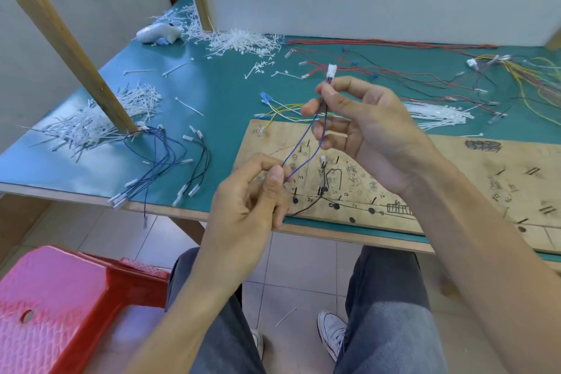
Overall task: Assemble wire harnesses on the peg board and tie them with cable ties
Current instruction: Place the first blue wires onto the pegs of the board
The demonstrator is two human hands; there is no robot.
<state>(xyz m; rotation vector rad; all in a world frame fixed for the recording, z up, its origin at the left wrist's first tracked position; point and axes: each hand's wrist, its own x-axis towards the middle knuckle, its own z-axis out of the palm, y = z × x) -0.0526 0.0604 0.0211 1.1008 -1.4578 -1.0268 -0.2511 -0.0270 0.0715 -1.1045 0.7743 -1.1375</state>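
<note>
Above the peg board (455, 167), the purple wires (299, 140), judged light and limp, are being pinched beside their stiffer white connector (331, 68) by the right hand (373, 133) and lower down by the left hand (246, 200).

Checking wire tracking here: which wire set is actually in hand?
The purple pair with a white connector, pinched by the right hand at top and the left hand below; the rest lie on the table or peg board.

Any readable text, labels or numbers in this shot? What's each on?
"75": handwritten, top-left corner of the peg board.
"70": handwritten, by the line near the board's front edge.
Other handwritten numbers and characters on the board: too blurred to read.
No other text visible.
</note>
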